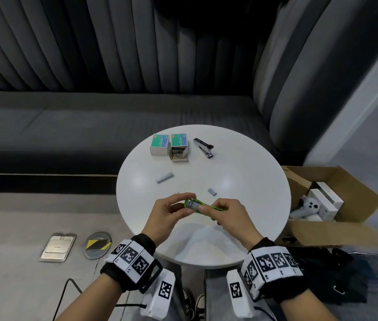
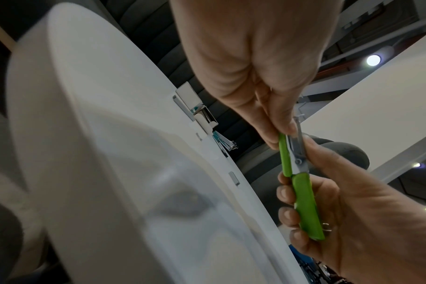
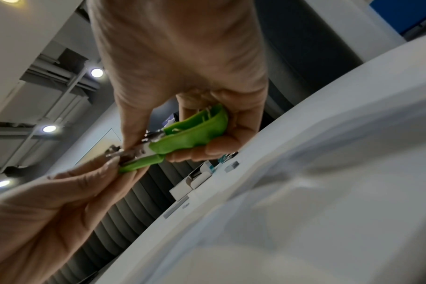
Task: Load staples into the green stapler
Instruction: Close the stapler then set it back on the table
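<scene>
Green stapler (image 1: pixel 203 206) sits above the table's (image 1: pixel 241 181) near edge, right hand (image 1: pixel 227 213) gripping its body, left hand (image 1: pixel 171 210) pinching its metal nose; loading looks underway, and closing it likely comes next.

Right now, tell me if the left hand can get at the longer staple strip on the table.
Probably not yet: the left hand pinches the green stapler's metal end. The path to the longer staple strip on the white table looks clear, so it must let go first.
</scene>
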The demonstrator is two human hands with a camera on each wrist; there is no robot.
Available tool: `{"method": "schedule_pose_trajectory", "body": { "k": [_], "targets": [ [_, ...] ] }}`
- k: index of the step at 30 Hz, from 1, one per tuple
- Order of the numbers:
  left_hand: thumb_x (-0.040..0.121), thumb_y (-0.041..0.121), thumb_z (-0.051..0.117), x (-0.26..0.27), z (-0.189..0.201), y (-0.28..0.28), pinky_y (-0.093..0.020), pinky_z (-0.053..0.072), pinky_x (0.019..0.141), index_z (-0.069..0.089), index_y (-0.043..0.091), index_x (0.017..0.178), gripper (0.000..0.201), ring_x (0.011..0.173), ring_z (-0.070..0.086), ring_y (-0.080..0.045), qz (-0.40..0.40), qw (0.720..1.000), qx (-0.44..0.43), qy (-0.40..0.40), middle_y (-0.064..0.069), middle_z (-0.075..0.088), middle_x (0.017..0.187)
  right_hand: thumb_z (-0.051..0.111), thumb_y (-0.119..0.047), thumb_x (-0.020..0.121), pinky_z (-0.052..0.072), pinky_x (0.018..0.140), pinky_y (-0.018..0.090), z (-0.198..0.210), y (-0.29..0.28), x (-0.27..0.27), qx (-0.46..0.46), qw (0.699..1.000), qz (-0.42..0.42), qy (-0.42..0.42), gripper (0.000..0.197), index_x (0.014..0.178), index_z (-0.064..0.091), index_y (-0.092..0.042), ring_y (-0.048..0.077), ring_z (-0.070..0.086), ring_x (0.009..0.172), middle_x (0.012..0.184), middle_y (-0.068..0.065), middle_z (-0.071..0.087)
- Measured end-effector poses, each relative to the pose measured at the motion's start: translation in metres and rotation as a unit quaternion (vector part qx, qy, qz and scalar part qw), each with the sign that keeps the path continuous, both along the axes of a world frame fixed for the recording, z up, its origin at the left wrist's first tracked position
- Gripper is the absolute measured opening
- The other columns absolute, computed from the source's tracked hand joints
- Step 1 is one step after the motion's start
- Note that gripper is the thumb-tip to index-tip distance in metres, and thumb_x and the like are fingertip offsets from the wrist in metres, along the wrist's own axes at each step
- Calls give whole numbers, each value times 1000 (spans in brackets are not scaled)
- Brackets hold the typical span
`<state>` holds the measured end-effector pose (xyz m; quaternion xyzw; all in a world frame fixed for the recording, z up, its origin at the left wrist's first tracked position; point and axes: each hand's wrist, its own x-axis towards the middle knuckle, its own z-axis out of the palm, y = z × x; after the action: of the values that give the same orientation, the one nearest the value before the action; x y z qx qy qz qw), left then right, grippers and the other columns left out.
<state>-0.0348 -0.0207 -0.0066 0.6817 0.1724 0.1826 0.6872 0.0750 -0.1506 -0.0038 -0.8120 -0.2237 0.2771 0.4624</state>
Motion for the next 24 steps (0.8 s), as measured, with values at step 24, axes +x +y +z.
{"method": "schedule_pose_trajectory", "body": {
  "k": [24],
  "targets": [
    [86, -1, 53, 3, -21, 5, -15, 57, 67, 64, 5, 87, 13, 76, 66, -16, 62, 981, -174, 57, -10, 66, 88, 72, 0, 74, 53, 85, 29, -3, -22, 3, 141, 987, 57, 46, 32, 91, 65, -27, 16, 62, 85, 94, 0, 66]
  ]
}}
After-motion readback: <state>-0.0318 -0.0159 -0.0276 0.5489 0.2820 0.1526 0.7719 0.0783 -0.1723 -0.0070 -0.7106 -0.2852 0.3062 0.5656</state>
